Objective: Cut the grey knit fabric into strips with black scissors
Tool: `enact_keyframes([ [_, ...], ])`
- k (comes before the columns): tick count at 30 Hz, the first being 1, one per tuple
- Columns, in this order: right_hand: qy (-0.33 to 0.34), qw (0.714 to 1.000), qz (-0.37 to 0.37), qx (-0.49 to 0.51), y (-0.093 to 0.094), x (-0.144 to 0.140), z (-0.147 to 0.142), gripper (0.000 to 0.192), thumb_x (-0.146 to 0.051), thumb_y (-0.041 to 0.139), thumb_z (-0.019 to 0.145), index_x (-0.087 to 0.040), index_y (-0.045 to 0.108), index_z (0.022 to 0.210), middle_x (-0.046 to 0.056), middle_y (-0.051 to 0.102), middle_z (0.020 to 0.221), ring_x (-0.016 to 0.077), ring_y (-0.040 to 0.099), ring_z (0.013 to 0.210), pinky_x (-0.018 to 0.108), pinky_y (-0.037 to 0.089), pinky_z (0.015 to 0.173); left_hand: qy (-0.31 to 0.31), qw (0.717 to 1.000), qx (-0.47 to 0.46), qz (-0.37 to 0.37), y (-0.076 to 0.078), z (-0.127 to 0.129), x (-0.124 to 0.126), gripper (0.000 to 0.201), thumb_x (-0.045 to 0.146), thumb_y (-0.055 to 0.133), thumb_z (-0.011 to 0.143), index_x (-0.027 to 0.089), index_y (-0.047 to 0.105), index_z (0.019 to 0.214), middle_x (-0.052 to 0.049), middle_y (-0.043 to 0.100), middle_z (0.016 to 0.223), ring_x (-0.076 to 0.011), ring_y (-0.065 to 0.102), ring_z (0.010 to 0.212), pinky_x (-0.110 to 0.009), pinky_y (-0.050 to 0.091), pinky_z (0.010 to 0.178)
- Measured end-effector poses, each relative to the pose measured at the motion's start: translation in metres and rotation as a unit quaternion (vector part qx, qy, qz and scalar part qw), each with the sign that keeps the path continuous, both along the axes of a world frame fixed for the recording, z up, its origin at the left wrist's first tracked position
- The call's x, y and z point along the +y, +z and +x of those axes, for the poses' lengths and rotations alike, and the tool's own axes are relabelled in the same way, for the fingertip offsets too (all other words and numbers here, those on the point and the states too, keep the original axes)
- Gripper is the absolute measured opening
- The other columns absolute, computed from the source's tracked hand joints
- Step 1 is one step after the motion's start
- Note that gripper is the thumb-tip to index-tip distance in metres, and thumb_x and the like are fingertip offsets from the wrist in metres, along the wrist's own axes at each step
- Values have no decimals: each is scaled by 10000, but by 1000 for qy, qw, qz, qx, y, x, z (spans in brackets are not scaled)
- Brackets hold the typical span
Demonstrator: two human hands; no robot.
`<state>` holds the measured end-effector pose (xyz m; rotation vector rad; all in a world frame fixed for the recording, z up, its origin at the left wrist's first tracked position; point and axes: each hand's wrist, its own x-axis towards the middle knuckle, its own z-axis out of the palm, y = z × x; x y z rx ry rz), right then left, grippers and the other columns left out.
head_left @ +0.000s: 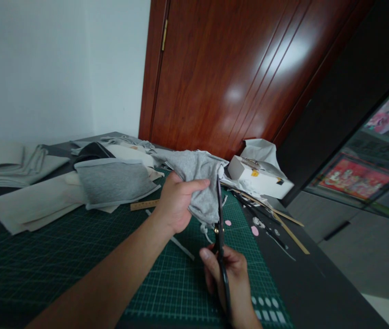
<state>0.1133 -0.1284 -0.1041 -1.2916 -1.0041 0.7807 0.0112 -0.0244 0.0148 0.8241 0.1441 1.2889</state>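
Note:
A piece of grey fabric (pixel 197 164) is pinched in my left hand (pixel 177 201), its thumb lying on top of the cloth. My right hand (pixel 231 274) grips black-handled scissors (pixel 219 230) by their loops, below the cloth. The blades point away from me and run along the fabric's right edge. From the cloth's lower corner near the pivot, a thin curled strip (pixel 206 232) hangs down. Beneath both hands lies a green cutting mat (pixel 167 283) with a printed grid.
Folded cloths (pixel 12 164) and a grey fabric panel (pixel 115 183) lie at the left, beside a wooden ruler (pixel 144 205). At the right are a white box (pixel 261 176), wooden strips (pixel 290 232) and pink scraps (pixel 255 230). A brown door (pixel 211 77) stands behind the table.

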Motion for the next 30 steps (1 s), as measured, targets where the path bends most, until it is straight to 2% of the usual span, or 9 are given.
enact_keyframes([
  [11,-27,999,19,-1,-11,1,2,433,-546,829,743,-162,655,641,-74,442,375,58,335,287,159,246,290,5,1000,20,4,0,0,0,374,116,863,635,129,725,982,-106,765,1042,-268,731,929,-438,578,893],
  [17,-7,999,32,6,-6,-4,1,441,-564,819,754,-162,658,675,-70,453,398,64,358,303,160,268,304,11,1000,29,-7,0,1,-3,364,120,860,631,126,713,963,-119,763,1044,-263,730,902,-457,579,885],
  [23,29,999,34,19,1,-5,1,469,-587,826,730,-160,637,683,-61,469,435,63,366,331,159,299,321,17,999,27,3,0,3,-6,344,99,839,647,142,703,960,-89,760,1017,-248,725,901,-429,579,870],
  [30,14,998,48,34,0,-4,-1,453,-577,840,720,-160,662,718,-61,491,450,67,379,329,162,321,314,-16,998,65,3,-1,2,-7,420,96,854,600,141,719,994,-80,762,1007,-244,727,908,-395,576,871],
])
